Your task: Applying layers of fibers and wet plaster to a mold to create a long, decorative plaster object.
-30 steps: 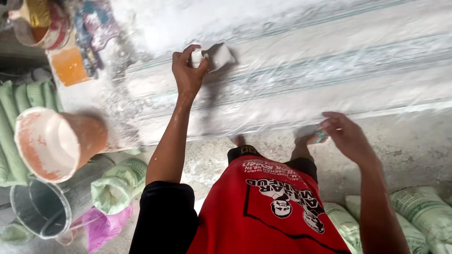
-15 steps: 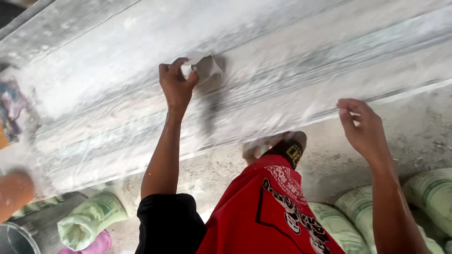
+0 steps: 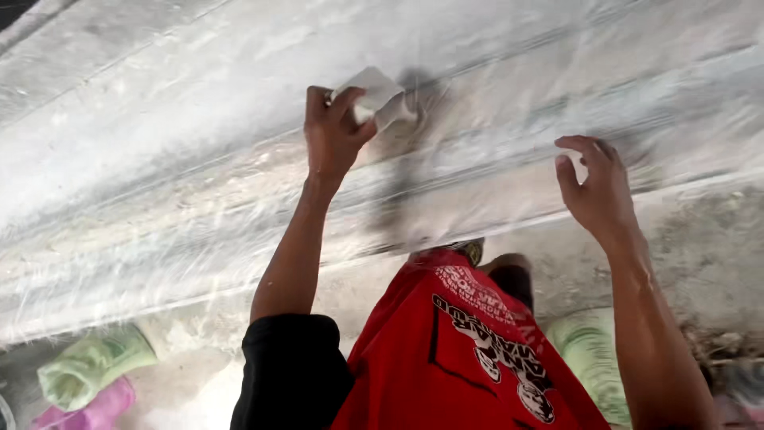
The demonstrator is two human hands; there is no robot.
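My left hand [image 3: 333,131] gripped a white pad [image 3: 376,95] against the plastic-covered slab [image 3: 159,159] (right hand [image 3: 597,187] hung loose, fingers curled)

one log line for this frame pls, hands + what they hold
left hand: grip on white pad, against plastic sheet | right hand: fingers curled at sheet | view: head

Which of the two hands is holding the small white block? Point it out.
The left hand, raised against the pale dusty slab, pinches the white block in its fingertips. The right hand holds no such block; its fingers are only loosely curled.
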